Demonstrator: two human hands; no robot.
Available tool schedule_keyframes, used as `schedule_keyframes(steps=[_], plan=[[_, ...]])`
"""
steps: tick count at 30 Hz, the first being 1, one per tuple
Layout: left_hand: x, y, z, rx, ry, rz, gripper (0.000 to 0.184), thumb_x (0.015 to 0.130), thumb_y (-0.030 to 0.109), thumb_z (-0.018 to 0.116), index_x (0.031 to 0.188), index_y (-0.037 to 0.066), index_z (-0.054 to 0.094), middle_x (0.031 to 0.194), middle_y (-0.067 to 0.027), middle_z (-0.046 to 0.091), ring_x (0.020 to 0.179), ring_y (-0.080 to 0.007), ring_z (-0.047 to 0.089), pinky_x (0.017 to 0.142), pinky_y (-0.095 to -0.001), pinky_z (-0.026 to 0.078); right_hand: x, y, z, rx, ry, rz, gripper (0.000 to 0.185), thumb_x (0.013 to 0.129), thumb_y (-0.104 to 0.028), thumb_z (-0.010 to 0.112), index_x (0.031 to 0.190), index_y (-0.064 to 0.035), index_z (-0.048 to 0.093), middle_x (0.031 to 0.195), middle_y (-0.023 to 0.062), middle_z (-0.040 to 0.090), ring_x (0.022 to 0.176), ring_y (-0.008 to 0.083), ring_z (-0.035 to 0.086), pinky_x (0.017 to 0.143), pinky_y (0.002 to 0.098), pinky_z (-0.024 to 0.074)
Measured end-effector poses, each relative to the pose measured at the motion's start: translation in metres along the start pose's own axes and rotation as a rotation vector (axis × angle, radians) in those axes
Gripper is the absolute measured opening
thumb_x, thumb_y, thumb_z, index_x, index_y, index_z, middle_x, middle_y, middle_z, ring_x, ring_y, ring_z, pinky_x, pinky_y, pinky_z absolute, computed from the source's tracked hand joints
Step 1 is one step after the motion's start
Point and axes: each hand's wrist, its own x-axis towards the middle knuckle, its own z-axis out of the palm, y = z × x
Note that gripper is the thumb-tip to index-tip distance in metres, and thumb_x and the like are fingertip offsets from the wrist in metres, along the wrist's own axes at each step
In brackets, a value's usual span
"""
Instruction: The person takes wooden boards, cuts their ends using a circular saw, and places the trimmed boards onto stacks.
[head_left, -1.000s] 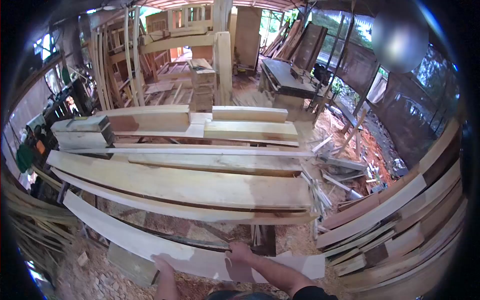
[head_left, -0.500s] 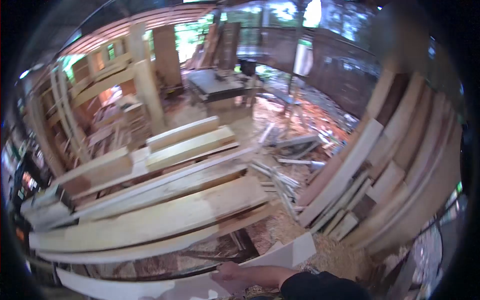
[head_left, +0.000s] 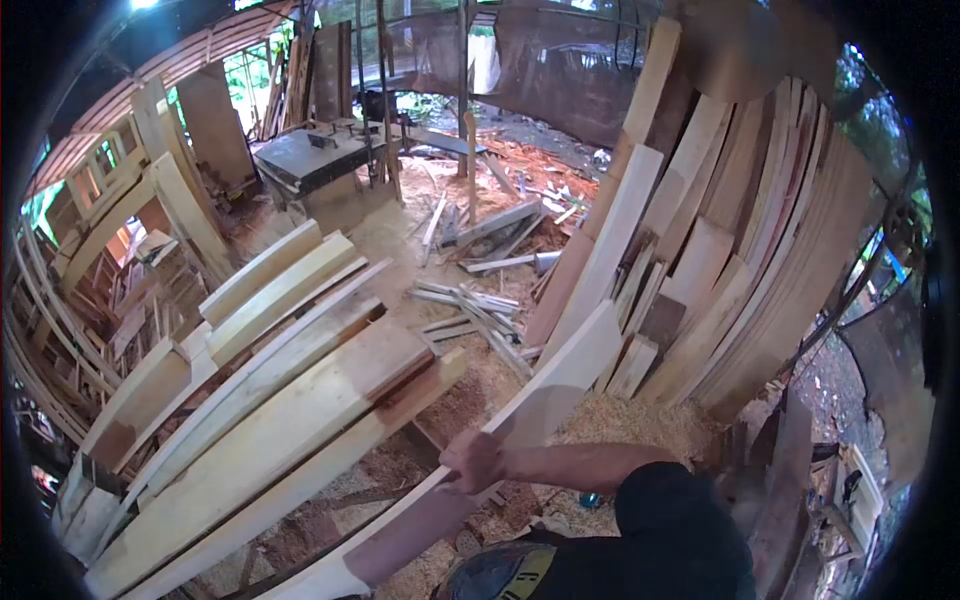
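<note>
My right hand reaches in from the lower right, its fingers closed over the upper edge of a long pale wooden plank. The plank slants from the bottom of the view up toward the right, standing on edge near my body. Its far end reaches close to the boards leaning on the right. Left of my hand lies a row of thick planks on low supports, apart from the plank I hold. My left hand is not in view.
Many boards lean upright on the right. Thin offcuts lie on sawdust ahead. A saw table stands at the back, near thin posts. Timber frames are at the left.
The view has turned to the right. The held plank's far end has swung upward and forward, from nearly level to a steep slant, with my right hand still on it.
</note>
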Motion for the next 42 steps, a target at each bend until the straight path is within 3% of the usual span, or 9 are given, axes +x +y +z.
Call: schedule_keyframes(steps=[4, 11, 20, 26, 30, 36, 42], plan=[[-0.005, 0.001, 0.033, -0.153, -0.194, -0.047, 0.05, 0.102, 0.047, 0.04, 0.117, 0.004, 0.058, 0.102, -0.0146, 0.064, 0.092, -0.031, 0.061, 0.089, -0.0459, 0.049, -0.037, 0.007, -0.04, 0.007, 0.282, -0.079, 0.05, 0.076, -0.057, 0.076, 0.078, -0.0085, 0.064, 0.067, 0.0084, 0.058, 0.063, 0.0283, 0.061, 0.059, 0.0445, 0.0468], [-0.027, -0.005, 0.097, -0.295, -0.415, -0.127, 0.043, 0.102, 0.043, 0.041, 0.114, 0.006, 0.059, 0.098, -0.0133, 0.064, 0.089, -0.0296, 0.06, 0.088, -0.0455, 0.049, -0.117, 0.007, -0.103, -0.025, 0.395, -0.024, 0.053, 0.072, -0.055, 0.081, 0.083, -0.0079, 0.061, 0.075, 0.0093, 0.058, 0.071, 0.0289, 0.062, 0.061, 0.0434, 0.0459], [-0.068, -0.017, 0.176, -0.385, -0.616, -0.199, 0.035, 0.103, 0.038, 0.043, 0.11, 0.009, 0.06, 0.093, -0.0116, 0.064, 0.085, -0.0278, 0.06, 0.086, -0.045, 0.049, -0.227, 0.038, -0.13, 0.008, 0.621, 0.144, 0.05, 0.075, -0.045, 0.083, 0.097, -0.0071, 0.06, 0.089, 0.0112, 0.063, 0.079, 0.0324, 0.063, 0.071, 0.0456, 0.0484], [-0.078, -0.016, 0.235, -0.396, -0.706, -0.232, 0.029, 0.103, 0.035, 0.044, 0.108, 0.011, 0.061, 0.089, -0.0105, 0.064, 0.082, -0.0267, 0.06, 0.085, -0.0446, 0.048, -0.285, 0.05, -0.14, 0.127, 0.608, 0.294, 0.054, 0.074, -0.043, 0.084, 0.104, -0.0045, 0.061, 0.095, 0.0137, 0.064, 0.092, 0.0358, 0.064, 0.085, 0.0493, 0.0487], [-0.089, -0.018, 0.291, -0.264, -0.548, -0.209, 0.022, 0.102, 0.029, 0.05, 0.103, 0.01, 0.06, 0.088, -0.0077, 0.063, 0.078, -0.0235, 0.057, 0.08, -0.0401, 0.047, -0.296, 0.066, -0.141, 0.117, 0.619, 0.339, 0.057, 0.077, -0.042, 0.082, 0.11, -0.0032, 0.059, 0.103, 0.0153, 0.064, 0.098, 0.0372, 0.063, 0.092, 0.0499, 0.0461], [-0.031, -0.045, 0.308, -0.283, -0.678, -0.236, 0.024, 0.101, 0.03, 0.05, 0.102, 0.009, 0.062, 0.089, -0.0087, 0.064, 0.082, -0.0239, 0.058, 0.08, -0.0395, 0.047, -0.283, 0.085, -0.122, 0.102, 0.634, 0.408, 0.055, 0.079, -0.037, 0.081, 0.115, -0.0019, 0.059, 0.109, 0.0168, 0.064, 0.102, 0.0375, 0.063, 0.093, 0.0493, 0.0473], [0.042, -0.074, 0.319, -0.307, -0.81, -0.254, 0.025, 0.101, 0.03, 0.049, 0.102, 0.009, 0.062, 0.085, -0.0075, 0.062, 0.072, -0.0217, 0.053, 0.077, -0.0387, 0.045, -0.251, 0.113, -0.093, 0.021, 0.696, 0.415, 0.055, 0.083, -0.04, 0.078, 0.117, -0.0007, 0.059, 0.112, 0.0172, 0.065, 0.106, 0.0375, 0.064, 0.094, 0.0492, 0.049]])
